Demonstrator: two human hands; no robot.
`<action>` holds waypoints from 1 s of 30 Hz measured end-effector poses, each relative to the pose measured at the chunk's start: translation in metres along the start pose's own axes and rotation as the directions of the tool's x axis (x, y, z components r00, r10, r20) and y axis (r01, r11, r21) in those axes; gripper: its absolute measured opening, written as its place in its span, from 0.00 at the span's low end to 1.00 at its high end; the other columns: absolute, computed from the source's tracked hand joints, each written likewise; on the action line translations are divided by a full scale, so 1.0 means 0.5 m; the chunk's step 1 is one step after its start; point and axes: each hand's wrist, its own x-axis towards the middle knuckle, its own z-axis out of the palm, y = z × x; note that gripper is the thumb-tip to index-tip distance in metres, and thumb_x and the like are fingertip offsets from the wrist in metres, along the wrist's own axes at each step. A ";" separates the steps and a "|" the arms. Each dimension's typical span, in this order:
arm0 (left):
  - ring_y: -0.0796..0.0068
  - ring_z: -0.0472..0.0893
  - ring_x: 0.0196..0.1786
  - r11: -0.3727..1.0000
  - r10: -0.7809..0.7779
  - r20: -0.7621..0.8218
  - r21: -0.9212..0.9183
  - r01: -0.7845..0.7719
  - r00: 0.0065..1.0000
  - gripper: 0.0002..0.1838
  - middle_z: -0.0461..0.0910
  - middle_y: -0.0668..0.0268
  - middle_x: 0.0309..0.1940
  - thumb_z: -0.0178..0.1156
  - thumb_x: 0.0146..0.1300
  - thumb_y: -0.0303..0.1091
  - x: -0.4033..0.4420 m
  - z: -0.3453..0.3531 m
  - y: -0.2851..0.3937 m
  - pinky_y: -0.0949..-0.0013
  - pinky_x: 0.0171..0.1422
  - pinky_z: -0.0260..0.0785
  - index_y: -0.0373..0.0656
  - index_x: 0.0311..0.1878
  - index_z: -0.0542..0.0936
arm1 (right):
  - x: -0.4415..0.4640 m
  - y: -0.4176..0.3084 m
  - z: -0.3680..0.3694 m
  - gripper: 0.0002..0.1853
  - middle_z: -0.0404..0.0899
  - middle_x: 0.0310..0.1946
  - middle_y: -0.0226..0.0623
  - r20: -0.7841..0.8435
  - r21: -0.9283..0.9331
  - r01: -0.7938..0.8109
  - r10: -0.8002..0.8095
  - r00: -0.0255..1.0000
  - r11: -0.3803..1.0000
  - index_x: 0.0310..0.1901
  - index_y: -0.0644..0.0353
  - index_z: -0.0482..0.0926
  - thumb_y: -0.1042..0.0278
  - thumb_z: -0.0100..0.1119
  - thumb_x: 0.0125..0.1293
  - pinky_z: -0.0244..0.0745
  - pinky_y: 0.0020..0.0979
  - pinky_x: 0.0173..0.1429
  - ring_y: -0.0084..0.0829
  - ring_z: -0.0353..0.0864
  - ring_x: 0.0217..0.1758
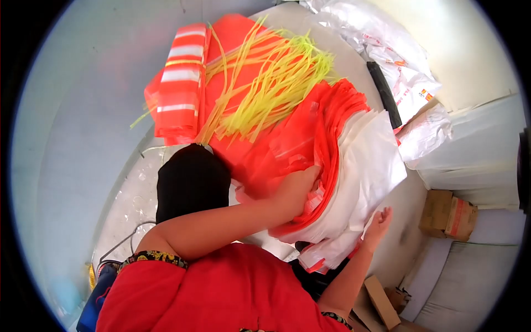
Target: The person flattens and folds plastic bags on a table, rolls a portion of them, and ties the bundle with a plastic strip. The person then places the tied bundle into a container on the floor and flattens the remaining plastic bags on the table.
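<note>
A thick stack of red and white plastic bags (365, 160) lies across my lap, fanned in many thin layers. My left hand (301, 185) is closed on the red part of the stack, its fingertips tucked into the folds. At the white edge of the stack is my right hand (378, 221), its fingers curled; what they pinch, if anything, is too small to make out. Beyond the stack, yellow-green plastic strips (271, 83) spread loosely over red plastic (229, 33). Left of them is a folded red-and-white striped bundle (182, 83) with a yellow band around it.
My black-covered knee (193, 182) is left of the stack. White printed sacks (392, 61) and a black roll-like object (384, 94) lie at the upper right. A cardboard box (445, 214) stands by the right wall. Flattened cardboard (381, 301) lies lower right.
</note>
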 end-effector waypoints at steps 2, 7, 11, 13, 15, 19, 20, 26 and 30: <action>0.71 0.81 0.49 0.996 -0.084 -0.020 -0.006 0.084 0.996 0.27 0.86 0.60 0.47 0.47 0.81 0.49 -0.004 -0.006 0.009 0.64 0.62 0.70 0.29 0.54 0.80 | -0.020 -0.146 -0.018 0.25 0.75 0.70 0.44 0.022 -0.058 0.264 -0.263 0.965 0.963 0.76 0.66 0.67 0.71 0.49 0.80 0.65 0.37 0.78 0.37 0.73 0.73; 0.67 0.82 0.47 0.974 0.037 0.030 0.224 -0.043 0.999 0.20 0.85 0.57 0.43 0.49 0.80 0.42 -0.001 -0.023 0.000 0.64 0.57 0.72 0.32 0.53 0.80 | -0.064 -0.492 0.061 0.22 0.84 0.61 0.45 0.515 0.249 0.609 -0.635 0.575 0.753 0.60 0.66 0.83 0.85 0.54 0.65 0.68 0.41 0.77 0.43 0.79 0.70; 0.69 0.78 0.37 0.839 0.335 0.098 0.422 -0.345 0.937 0.15 0.79 0.61 0.32 0.46 0.80 0.35 -0.005 -0.040 -0.013 0.65 0.46 0.70 0.34 0.45 0.77 | -0.031 -0.576 0.176 0.17 0.84 0.61 0.41 0.753 0.218 0.782 -0.610 0.245 0.583 0.49 0.62 0.87 0.83 0.57 0.60 0.64 0.51 0.79 0.49 0.74 0.73; 0.72 0.77 0.36 0.866 0.343 0.077 0.360 -0.347 0.936 0.13 0.79 0.63 0.31 0.46 0.80 0.33 -0.001 -0.048 -0.019 0.65 0.44 0.70 0.35 0.44 0.77 | -0.024 -0.585 0.193 0.16 0.84 0.63 0.39 0.808 0.176 0.804 -0.550 0.212 0.569 0.47 0.61 0.87 0.82 0.58 0.58 0.60 0.53 0.82 0.49 0.70 0.76; 0.74 0.80 0.42 0.913 0.319 0.063 0.247 -0.325 0.946 0.12 0.83 0.63 0.38 0.51 0.78 0.31 0.013 -0.056 -0.035 0.66 0.50 0.73 0.34 0.52 0.80 | -0.020 -0.597 0.198 0.13 0.83 0.64 0.37 0.825 0.142 0.862 -0.539 0.169 0.487 0.44 0.62 0.86 0.82 0.57 0.59 0.55 0.54 0.84 0.48 0.66 0.79; 0.70 0.76 0.30 0.967 0.255 0.042 -0.028 -0.254 0.966 0.10 0.74 0.60 0.26 0.49 0.78 0.30 0.016 -0.053 -0.028 0.61 0.39 0.70 0.37 0.42 0.77 | -0.009 -0.590 0.218 0.09 0.82 0.66 0.38 0.826 0.211 0.839 -0.551 0.122 0.502 0.37 0.64 0.83 0.82 0.55 0.57 0.51 0.55 0.86 0.51 0.65 0.80; 0.70 0.76 0.30 0.932 0.345 0.055 0.095 -0.349 0.937 0.08 0.75 0.58 0.26 0.51 0.77 0.29 0.008 -0.056 -0.022 0.61 0.38 0.69 0.37 0.42 0.77 | -0.002 -0.584 0.220 0.09 0.81 0.66 0.38 0.825 0.222 0.831 -0.553 0.118 0.509 0.36 0.64 0.83 0.82 0.55 0.56 0.52 0.55 0.85 0.51 0.65 0.80; 0.77 0.75 0.33 0.839 0.459 -0.004 0.332 -0.432 0.888 0.05 0.77 0.63 0.30 0.58 0.74 0.29 -0.004 -0.053 0.026 0.67 0.38 0.69 0.37 0.42 0.78 | 0.002 -0.547 0.217 0.10 0.82 0.65 0.40 0.774 0.325 0.728 -0.612 0.162 0.604 0.38 0.63 0.81 0.82 0.56 0.53 0.57 0.55 0.83 0.54 0.66 0.79; 0.83 0.74 0.34 0.880 0.411 0.007 0.259 -0.399 0.912 0.06 0.78 0.69 0.30 0.60 0.75 0.30 0.003 -0.060 0.018 0.70 0.39 0.69 0.37 0.42 0.79 | 0.007 -0.556 0.210 0.12 0.84 0.62 0.39 0.772 0.370 0.712 -0.624 0.122 0.597 0.40 0.62 0.81 0.81 0.59 0.52 0.57 0.55 0.83 0.54 0.67 0.79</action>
